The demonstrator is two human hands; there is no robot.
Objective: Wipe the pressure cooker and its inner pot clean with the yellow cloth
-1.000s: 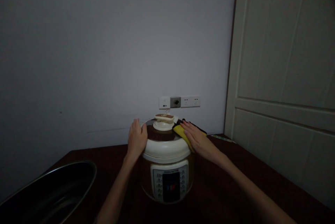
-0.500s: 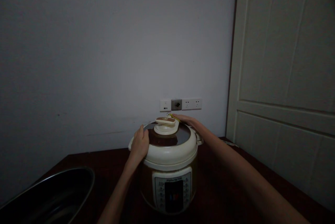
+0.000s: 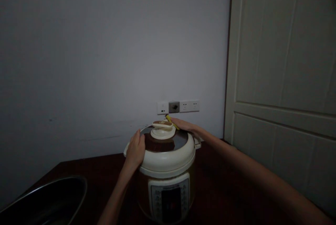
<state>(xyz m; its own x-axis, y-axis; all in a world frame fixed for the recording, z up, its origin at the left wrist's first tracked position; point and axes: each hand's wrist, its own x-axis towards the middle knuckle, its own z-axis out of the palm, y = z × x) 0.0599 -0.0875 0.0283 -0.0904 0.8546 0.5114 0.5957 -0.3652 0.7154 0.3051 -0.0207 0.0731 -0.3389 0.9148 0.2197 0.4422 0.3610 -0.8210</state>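
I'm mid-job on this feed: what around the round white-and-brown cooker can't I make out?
All in the head view:
Yellow fabric cloth: partly covered by the right hand.
Round white-and-brown electric cooker: base cut off by the bottom edge.
Its grey control panel: labels too small and dim.
Left hand: its back hides the palm's contact.
Dark shiny-rimmed basin: cut off left and below; interior too dark.

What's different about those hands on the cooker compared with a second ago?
The right hand and yellow cloth have moved from the right side of the lid toward its back, by the handle. The left hand stays against the left of the cooker.
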